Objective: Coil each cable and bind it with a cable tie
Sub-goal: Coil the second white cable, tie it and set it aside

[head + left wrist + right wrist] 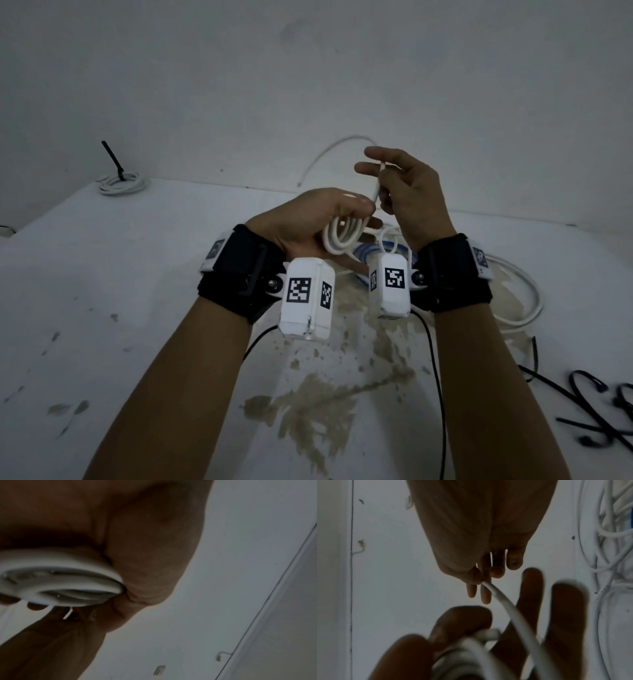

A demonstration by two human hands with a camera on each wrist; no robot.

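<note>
Several loose cables, black ties, bound coil

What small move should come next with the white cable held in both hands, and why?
Probably lay another loop onto the coil: the left hand grips only a few turns, the right hand pinches the free strand, and uncoiled cable trails behind. Black cable ties lie untouched.

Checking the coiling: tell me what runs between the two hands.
In the head view, a short taut stretch of white cable runs from the coil in the left hand to the right hand.
</note>
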